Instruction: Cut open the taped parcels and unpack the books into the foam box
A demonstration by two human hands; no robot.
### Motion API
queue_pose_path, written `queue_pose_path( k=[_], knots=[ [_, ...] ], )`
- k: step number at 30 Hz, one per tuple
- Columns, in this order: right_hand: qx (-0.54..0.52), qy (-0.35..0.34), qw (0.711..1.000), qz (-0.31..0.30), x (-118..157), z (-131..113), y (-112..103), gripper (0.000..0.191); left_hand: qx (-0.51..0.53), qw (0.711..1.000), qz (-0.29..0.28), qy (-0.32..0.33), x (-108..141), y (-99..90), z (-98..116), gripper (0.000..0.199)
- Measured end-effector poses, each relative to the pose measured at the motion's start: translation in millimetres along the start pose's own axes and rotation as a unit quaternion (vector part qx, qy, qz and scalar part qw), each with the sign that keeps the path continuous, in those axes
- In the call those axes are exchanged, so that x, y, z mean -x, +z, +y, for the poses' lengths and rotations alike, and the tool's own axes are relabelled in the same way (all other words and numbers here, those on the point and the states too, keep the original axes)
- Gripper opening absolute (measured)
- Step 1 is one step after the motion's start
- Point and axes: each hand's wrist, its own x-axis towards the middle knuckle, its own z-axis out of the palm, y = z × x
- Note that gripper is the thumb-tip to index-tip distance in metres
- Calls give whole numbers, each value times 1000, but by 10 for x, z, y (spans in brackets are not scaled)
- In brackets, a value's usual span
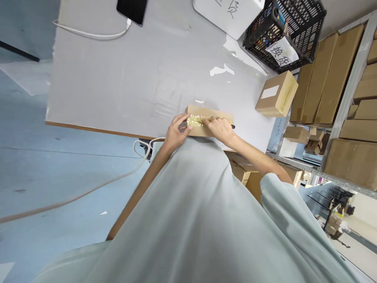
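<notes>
A small cardboard box point(203, 132) lies at the table's front edge, close to my body, with shiny yellowish tape point(193, 120) along its top. My left hand point(176, 133) grips the box's left end, fingers bent around its corner and edge. Over the right part of the box, my right hand point(220, 128) is closed around a dark, thin tool point(233, 126), whose end sticks out to the right of the hand. The fingertips of that hand point at the tape. The tool's other end is too small to make out.
On the grey table point(118, 78) stand a taped carton point(277, 94) at right, a black crate point(306, 23) and a white bin point(226, 13) behind. A phone point(132, 10) with a white cable lies back left. Shelves of cartons point(350, 157) stand to the right.
</notes>
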Motion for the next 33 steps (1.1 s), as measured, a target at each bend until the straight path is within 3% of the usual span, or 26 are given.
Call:
queue_pose_path(
  k=[10,14,18,23,27,33],
  knots=[
    [-30,38,998,-29,344,475,372,54,-18,1000,12,-5,3,46,48,77],
    [-67,21,998,-4,297,357,447,54,-57,998,32,-21,-18,-132,130,66],
    [-102,0,994,32,160,82,366,53,-175,980,85,-38,-84,-337,284,60],
    [-129,-20,989,66,32,-126,255,48,-284,953,100,-22,-221,-239,408,72],
    [-146,3,988,56,88,-82,331,46,-301,949,95,-22,-262,-146,370,76],
    [-141,75,987,-2,521,247,639,51,-297,949,105,-14,-237,-176,302,79]
  ],
)
